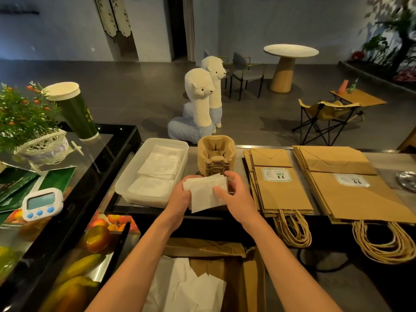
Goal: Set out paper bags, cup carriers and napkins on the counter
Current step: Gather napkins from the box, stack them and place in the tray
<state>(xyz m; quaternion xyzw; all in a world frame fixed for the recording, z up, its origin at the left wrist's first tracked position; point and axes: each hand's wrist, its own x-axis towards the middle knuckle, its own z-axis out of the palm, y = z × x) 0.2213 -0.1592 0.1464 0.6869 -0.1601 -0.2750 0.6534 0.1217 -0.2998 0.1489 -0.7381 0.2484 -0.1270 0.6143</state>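
metal dish [407,180], apparently: cut by right edge | carrier stack [216,152] base: hidden

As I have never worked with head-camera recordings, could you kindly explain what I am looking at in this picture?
There is no machine here. The single picture comes from a wide-angle camera worn on a person's head, looking forward and down, so the two bare arms reaching in from below are the wearer's own. The left hand and right hand together hold a small stack of white napkins over the counter. On the counter, from left to right, are a clear plastic tray already holding napkins, a stack of moulded cup carriers, then a narrow paper-bag stack and a wide paper-bag stack, their handles hanging over the near edge. Below the hands, an open cardboard box holds more white paper.
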